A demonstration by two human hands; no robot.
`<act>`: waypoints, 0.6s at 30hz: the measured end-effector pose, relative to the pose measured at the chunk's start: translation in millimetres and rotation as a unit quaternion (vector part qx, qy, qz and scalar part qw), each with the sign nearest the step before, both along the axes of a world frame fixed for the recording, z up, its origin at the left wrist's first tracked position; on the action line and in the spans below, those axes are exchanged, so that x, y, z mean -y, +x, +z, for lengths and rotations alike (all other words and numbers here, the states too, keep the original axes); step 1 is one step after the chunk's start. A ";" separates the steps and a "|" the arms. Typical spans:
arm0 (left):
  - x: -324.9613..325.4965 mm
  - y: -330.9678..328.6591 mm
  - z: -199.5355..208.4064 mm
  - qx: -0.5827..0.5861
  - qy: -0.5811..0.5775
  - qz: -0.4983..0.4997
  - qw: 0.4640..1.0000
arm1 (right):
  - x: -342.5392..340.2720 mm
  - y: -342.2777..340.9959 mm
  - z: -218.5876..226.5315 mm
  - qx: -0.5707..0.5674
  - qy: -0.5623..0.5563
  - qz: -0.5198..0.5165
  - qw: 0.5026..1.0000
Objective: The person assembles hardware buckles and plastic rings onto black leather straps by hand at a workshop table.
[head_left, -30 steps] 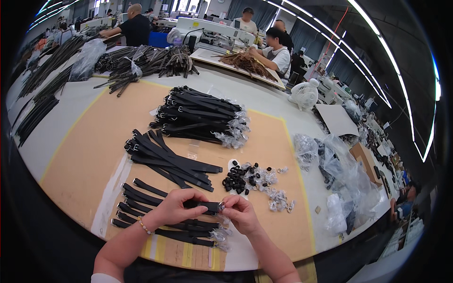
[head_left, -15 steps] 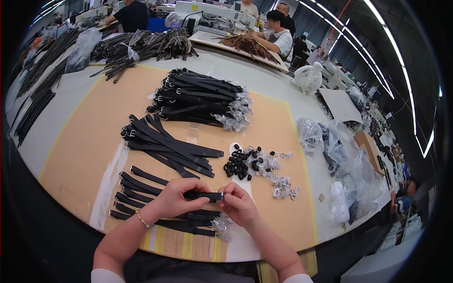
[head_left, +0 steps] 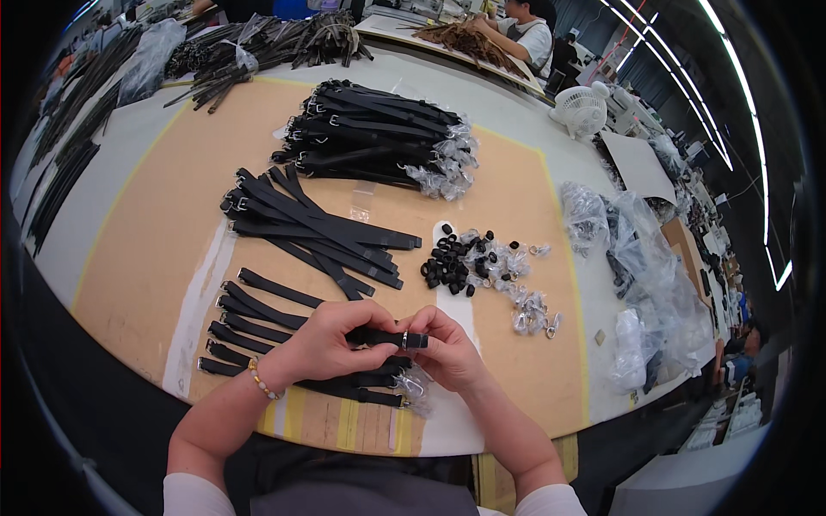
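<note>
Between my two hands I hold a black strap (head_left: 375,335). Its end pokes out rightward through a narrow silvery metal piece (head_left: 404,340). My left hand (head_left: 320,342) pinches the strap just left of that metal, and my right hand (head_left: 451,351) has its fingers closed at the strap's end. Under my hands lies a row of black buckled straps (head_left: 277,288), partly hidden by my left forearm. A clear plastic-wrapped metal fitting (head_left: 416,391) sits at the end of the nearest ones. Beyond are a loose pile of black straps (head_left: 323,225) and small black loops (head_left: 449,265).
Plastic-wrapped metal rings (head_left: 531,311) lie right of the loops. A thick stack of black straps (head_left: 370,129) rests farther back. On the right are clear plastic bags (head_left: 654,267) and a white fan (head_left: 579,110). Across the table, a person (head_left: 527,39) handles brown straps (head_left: 469,41).
The strap's end now sticks out past the metal piece, where before the metal sat at its tip. My right fingers have shifted around it. The whole view has tilted down.
</note>
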State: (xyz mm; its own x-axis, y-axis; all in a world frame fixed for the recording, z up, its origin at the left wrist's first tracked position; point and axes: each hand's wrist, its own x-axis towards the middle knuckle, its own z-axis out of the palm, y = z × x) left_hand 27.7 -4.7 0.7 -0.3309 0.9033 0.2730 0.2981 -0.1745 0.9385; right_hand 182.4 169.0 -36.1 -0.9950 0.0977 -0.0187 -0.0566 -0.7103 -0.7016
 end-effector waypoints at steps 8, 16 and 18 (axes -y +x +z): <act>2.6 1.3 13.8 -0.087 0.038 0.012 0.995 | -3.5 5.0 -4.2 0.003 0.010 0.028 1.000; 3.0 5.4 13.5 -0.105 0.043 0.015 0.993 | -2.0 6.0 2.4 0.034 0.025 0.034 0.999; 3.9 6.7 11.0 -0.114 0.036 0.014 0.993 | -2.1 5.7 11.0 0.068 0.067 0.059 0.994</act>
State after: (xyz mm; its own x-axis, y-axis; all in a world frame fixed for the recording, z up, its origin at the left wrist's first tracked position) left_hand 34.5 -8.5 11.7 -0.2781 0.8699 0.4073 0.5074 -0.2270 0.8313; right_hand 188.1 171.1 -25.1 -0.9888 -0.0082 -0.1490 0.1234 -0.6054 -0.7863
